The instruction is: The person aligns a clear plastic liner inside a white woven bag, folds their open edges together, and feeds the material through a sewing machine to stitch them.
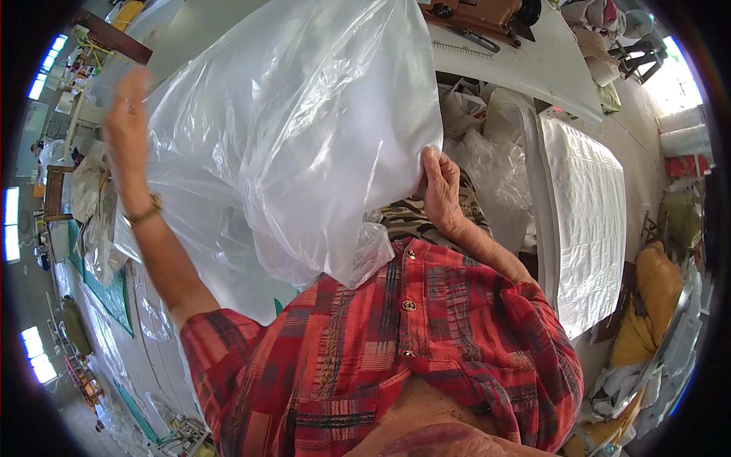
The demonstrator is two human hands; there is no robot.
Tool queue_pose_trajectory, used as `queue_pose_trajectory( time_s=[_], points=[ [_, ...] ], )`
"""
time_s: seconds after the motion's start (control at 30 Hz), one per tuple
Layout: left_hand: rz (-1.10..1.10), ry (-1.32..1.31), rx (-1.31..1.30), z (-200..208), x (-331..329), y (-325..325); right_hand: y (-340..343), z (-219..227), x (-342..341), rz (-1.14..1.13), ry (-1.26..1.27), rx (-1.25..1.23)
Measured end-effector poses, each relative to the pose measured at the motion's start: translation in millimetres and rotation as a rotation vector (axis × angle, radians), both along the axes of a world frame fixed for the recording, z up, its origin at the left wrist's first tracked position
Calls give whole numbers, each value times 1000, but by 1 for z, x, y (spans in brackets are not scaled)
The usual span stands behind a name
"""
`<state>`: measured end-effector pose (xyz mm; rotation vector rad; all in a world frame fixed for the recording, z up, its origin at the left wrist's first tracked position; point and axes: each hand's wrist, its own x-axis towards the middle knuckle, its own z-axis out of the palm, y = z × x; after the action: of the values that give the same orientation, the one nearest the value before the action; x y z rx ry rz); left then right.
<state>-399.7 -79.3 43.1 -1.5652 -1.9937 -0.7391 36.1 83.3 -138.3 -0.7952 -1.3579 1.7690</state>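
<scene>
A large sheet of clear plastic film (335,114), crinkled and glossy, spreads in front of me from the table down to my lap. Its right edge is pinched between the thumb and fingers of my right hand (440,186). My left hand (128,137) is raised beside the film's left side, its fingers stretched out and blurred by motion, with nothing seen in it. A band circles the left wrist. Bunched film (373,255) rests against my shirt.
A brown sewing machine (487,17) stands on the white table (533,65) at the far right. To my right hangs a thick stack of white sheets (586,221). More crumpled film (495,167) lies below the table, and yellow sacks (647,305) lie farther right.
</scene>
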Motion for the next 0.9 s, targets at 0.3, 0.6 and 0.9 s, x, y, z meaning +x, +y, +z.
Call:
queue_pose_trajectory(
  time_s=[0.3,0.6,0.9],
  points=[
    [172,-173,-284,-168,147,-27,-2,-11,-2,127,164,-87],
    [455,49,-9,-173,-15,-66,10,-37,8,66,269,-59],
    [386,260,-356,-18,-71,-16,3,-30,5,110,209,-84]
  ],
)
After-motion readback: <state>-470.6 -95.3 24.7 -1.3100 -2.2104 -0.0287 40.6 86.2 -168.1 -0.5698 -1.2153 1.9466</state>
